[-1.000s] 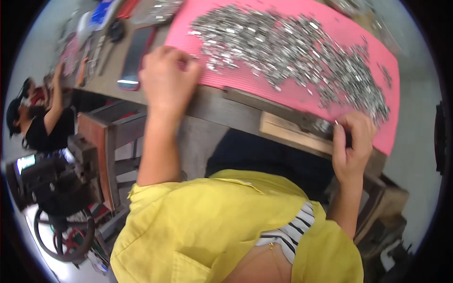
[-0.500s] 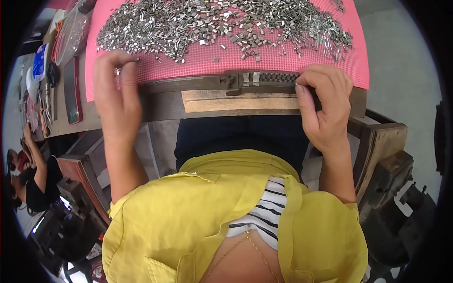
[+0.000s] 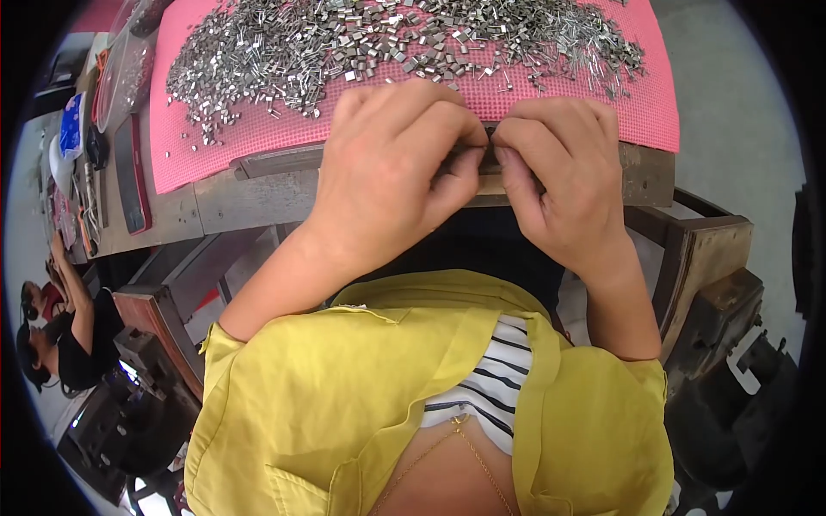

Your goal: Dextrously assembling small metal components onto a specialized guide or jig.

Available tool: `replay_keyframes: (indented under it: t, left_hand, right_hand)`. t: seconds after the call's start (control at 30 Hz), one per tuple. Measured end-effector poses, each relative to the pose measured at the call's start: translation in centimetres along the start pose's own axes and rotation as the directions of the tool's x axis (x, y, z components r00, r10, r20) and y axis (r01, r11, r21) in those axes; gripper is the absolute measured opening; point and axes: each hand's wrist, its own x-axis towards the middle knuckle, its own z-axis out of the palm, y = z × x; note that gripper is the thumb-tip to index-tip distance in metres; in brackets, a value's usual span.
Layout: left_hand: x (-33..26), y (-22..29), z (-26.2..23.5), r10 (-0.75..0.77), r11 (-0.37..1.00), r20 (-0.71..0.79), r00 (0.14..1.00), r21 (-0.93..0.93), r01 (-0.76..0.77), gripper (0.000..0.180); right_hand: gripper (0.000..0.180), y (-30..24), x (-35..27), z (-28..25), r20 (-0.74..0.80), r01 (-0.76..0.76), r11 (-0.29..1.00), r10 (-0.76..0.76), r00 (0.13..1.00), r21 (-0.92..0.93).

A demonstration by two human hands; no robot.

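Note:
My left hand (image 3: pixel 404 159) is bent over a dark metal rail (image 3: pixel 280 161) along the table's near edge, with thumb and index finger pinched together. Close beside it my right hand (image 3: pixel 564 168) is also closed in a pinch at the same rail. The fingertips of both hands nearly meet, and whatever they hold is hidden. Beyond them a large heap of small silvery metal parts (image 3: pixel 370 43), some with thin wire legs, lies spread on a pink textured mat (image 3: pixel 258 133). My hands cover the rail's middle.
On the left part of the table (image 3: pixel 258 202) lie a flat dark device with a red edge (image 3: pixel 132 176), a clear plastic bag (image 3: pixel 129 73) and a blue packet (image 3: pixel 71 125). Another person (image 3: pixel 73 318) sits far left. Dark machinery (image 3: pixel 714 344) stands at the lower right.
My left hand has swung right from the rail's left end to its middle. My right hand has shifted left along the rail, so the two now nearly touch.

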Motion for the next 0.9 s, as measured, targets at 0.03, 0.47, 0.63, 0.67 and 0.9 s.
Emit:
replay_keyframes:
  t: [0.03, 0.47, 0.63, 0.67, 0.9]
  left_hand:
    - [0.0, 0.0, 0.5, 0.009, 1.000, -0.018, 1.000, 0.022, -0.009, 0.025]
    - [0.6, 0.0, 1.3, 0.070, 0.979, -0.009, 0.998, 0.193, -0.067, 0.017]
    - [0.5, 0.1, 0.4, 0.045, 0.994, -0.021, 0.999, 0.101, -0.042, 0.021]
    - [0.3, 0.0, 0.4, 0.044, 0.994, -0.022, 0.999, 0.099, -0.041, 0.021]
    - [-0.5, -0.6, 0.5, 0.011, 0.999, -0.052, 0.999, 0.040, -0.009, 0.021]
  right_hand:
    - [0.024, 0.0, 0.0, 0.1, 0.002, 0.005, 1.000, -0.005, 1.000, -0.005]
    - [0.018, -0.7, 1.0, -0.4, 0.050, -0.011, 0.998, 0.014, 0.999, -0.056]
    - [0.021, -0.7, 1.0, -1.3, 0.154, -0.125, 0.992, 0.120, 0.981, 0.022]
    - [0.021, -0.7, 1.0, -1.4, 0.156, -0.125, 0.992, 0.120, 0.980, 0.022]
    - [0.018, -0.4, 0.5, -0.8, 0.076, -0.127, 0.990, 0.122, 0.990, 0.060]
